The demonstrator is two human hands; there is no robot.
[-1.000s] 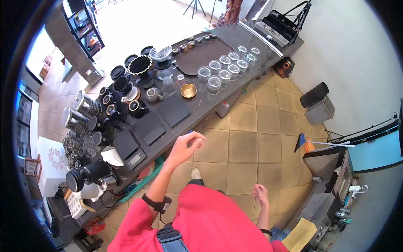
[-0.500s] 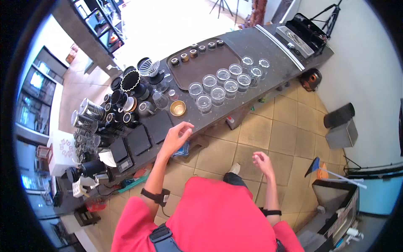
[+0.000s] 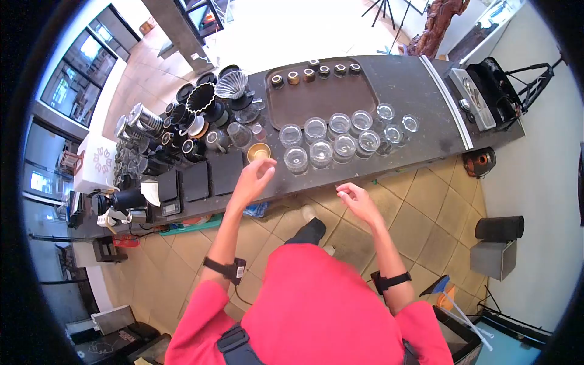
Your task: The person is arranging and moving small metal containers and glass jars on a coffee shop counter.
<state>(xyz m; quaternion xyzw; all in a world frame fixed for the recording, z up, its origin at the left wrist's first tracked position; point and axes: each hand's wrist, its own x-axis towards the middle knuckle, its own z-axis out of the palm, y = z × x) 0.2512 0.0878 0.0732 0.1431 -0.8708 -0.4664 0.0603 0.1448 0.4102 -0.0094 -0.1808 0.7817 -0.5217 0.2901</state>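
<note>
My left hand (image 3: 254, 180) is at the counter's front edge, its thumb apart from the bent fingers and nothing held. Its fingertips overlap the lower rim of a small gold bowl (image 3: 259, 149) in this view. My right hand (image 3: 359, 204) hangs in front of the counter with loosely bent fingers, also holding nothing. Nearest to it are clear drinking glasses, such as a front one (image 3: 320, 154), standing in rows on the dark counter (image 3: 420, 131).
Behind the glasses lies a brown tray (image 3: 316, 103) with several small cups along its far side. To the left are flat black scales (image 3: 196, 181), a ribbed glass dripper (image 3: 232, 84) and crowded cups. A cutlery box (image 3: 471, 97) sits at the right end.
Both hands have moved forward to the counter, the left one up to the gold bowl. The view has turned and shifted nearer to the glasses.
</note>
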